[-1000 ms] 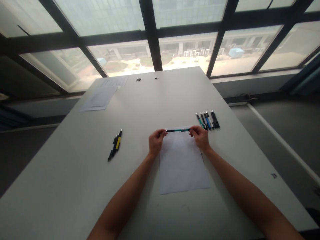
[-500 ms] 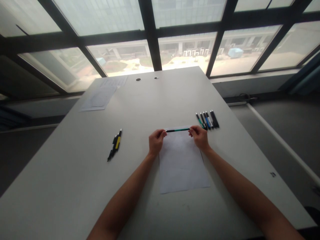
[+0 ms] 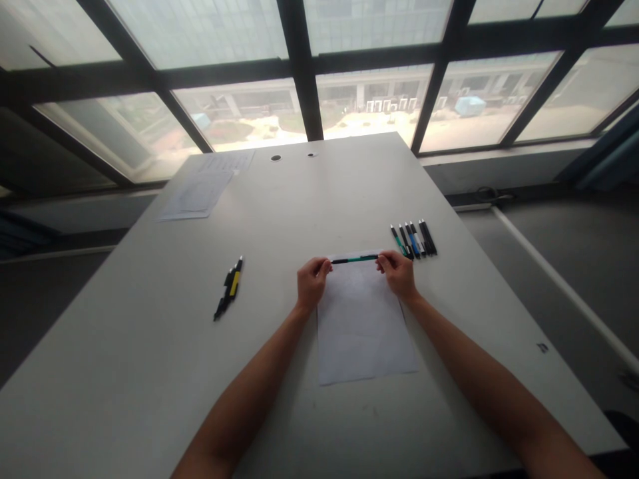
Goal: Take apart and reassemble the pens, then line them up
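Observation:
A black and green pen point(image 3: 355, 259) lies level between my two hands, over the far edge of a white sheet of paper point(image 3: 364, 326). My left hand point(image 3: 313, 281) pinches one end, and my right hand point(image 3: 397, 273) pinches the other. Close beyond my right hand is a row of several pens point(image 3: 413, 240) in black, green, blue and white. To the left of the paper, a small cluster of pens point(image 3: 229, 288), black with a yellow part, rests on the table.
The white table point(image 3: 150, 346) reaches to large framed windows point(image 3: 369, 100). Printed sheets point(image 3: 197, 193) lie at its far left. Near the far edge is a round cable hole point(image 3: 276, 158). A small dark mark point(image 3: 542, 347) is by the right edge.
The pen seems to have turned slightly about its length, showing a dark part near my right hand. Both hands keep their hold and place.

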A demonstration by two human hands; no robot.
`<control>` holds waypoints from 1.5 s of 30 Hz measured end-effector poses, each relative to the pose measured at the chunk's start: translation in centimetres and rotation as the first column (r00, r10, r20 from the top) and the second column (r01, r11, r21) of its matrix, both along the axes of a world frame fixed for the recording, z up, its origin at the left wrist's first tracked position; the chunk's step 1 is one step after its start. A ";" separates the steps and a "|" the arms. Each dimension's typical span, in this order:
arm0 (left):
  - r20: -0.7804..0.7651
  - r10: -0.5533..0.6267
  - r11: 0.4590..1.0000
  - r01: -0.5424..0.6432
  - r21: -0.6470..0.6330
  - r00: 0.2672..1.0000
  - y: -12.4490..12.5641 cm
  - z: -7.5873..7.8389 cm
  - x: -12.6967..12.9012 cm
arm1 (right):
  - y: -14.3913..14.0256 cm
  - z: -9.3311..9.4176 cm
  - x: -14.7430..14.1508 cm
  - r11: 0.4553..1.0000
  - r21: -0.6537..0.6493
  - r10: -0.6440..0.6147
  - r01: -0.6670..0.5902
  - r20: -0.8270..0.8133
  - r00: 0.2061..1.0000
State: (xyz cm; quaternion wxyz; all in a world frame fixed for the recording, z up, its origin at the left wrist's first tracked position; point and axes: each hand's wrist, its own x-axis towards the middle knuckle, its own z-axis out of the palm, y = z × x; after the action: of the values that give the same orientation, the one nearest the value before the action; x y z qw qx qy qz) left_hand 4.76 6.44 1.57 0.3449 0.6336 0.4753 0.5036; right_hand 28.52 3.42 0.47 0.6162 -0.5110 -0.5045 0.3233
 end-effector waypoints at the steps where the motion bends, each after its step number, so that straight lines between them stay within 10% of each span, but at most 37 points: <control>1: -0.005 -0.002 1.000 0.002 0.002 1.000 0.0 0.0 0.0 | 0.0 0.0 0.0 1.000 0.000 -0.002 0.002 0.006 1.000; 45: -0.139 0.006 1.000 -0.004 0.017 0.990 -0.3 0.6 0.2 | -0.5 -0.1 -0.2 0.999 -0.006 -0.042 0.042 0.105 0.994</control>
State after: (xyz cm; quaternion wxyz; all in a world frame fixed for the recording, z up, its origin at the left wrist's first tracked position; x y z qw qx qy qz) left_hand 4.95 6.13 2.15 0.3043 0.6690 0.4957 0.4628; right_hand 28.36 2.96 0.33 0.5936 -0.5403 -0.5239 0.2852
